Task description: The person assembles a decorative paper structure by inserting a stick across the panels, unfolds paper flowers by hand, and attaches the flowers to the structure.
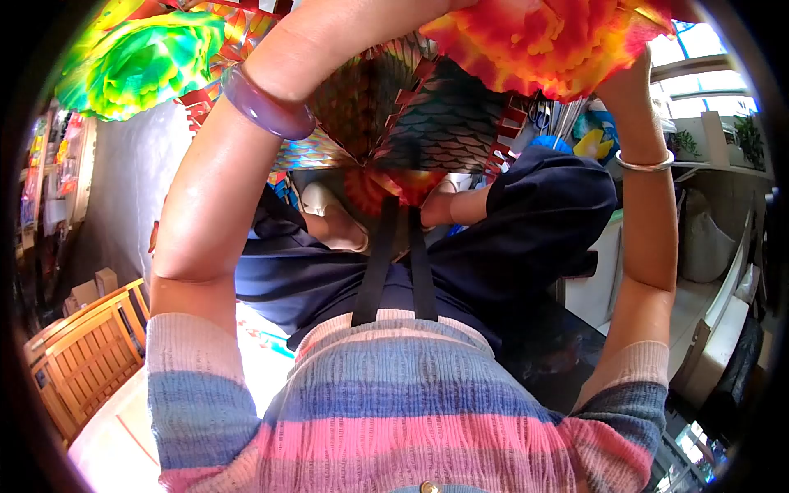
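Note:
A large red, orange and yellow artificial flower point(551, 41) fills the top right, at both my hands. My left hand point(370, 20), above a purple bangle, reaches across the top edge toward the flower; its fingers are out of sight. Below a silver bangle's level upward, my right hand point(629, 82) rises behind the flower's right side, its fingers covered by petals. Under the flower hangs or stands a shiny, scale-patterned decoration point(444, 123) with red notched edges. To the left is a green and yellow artificial flower point(144, 66).
My bent legs in dark trousers point(526, 222) surround the decoration's lower end. A wooden slatted chair point(90, 353) stands at lower left. On the right are a shelf with potted plants point(748, 148) and a whitish sack point(707, 238). Bright windows are at upper right.

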The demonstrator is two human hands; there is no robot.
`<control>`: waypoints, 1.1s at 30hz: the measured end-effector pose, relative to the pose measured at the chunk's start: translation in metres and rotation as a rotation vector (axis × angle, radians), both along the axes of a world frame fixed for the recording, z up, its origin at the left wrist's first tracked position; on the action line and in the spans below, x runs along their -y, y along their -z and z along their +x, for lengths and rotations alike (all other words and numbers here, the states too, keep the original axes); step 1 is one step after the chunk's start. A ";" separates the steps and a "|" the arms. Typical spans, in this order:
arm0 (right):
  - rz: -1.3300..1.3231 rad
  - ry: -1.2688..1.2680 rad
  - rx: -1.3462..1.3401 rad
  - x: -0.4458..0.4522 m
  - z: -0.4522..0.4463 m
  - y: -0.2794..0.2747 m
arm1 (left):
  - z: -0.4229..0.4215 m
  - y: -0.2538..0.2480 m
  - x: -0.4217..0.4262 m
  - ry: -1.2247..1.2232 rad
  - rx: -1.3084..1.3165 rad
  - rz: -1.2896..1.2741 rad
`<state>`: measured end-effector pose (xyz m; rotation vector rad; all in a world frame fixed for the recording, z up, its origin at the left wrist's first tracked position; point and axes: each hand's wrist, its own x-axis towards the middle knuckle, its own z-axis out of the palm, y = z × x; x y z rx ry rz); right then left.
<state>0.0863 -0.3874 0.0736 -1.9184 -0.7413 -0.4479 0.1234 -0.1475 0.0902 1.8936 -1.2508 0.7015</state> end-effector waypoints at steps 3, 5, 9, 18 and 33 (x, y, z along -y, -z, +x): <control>-0.114 0.059 0.131 0.000 -0.001 0.003 | -0.001 -0.001 -0.001 -0.014 -0.033 0.006; -0.122 0.066 0.158 -0.003 -0.001 0.004 | -0.010 -0.009 -0.005 -0.072 -0.039 0.081; 0.167 -0.044 -0.012 -0.007 0.005 0.013 | -0.008 -0.017 -0.005 -0.203 -0.102 0.209; 0.549 0.209 -0.095 -0.012 -0.025 -0.016 | 0.002 -0.018 -0.006 -0.199 -0.184 0.128; 0.858 0.285 -0.279 -0.017 -0.023 0.027 | 0.016 -0.016 -0.004 0.011 -0.399 -0.133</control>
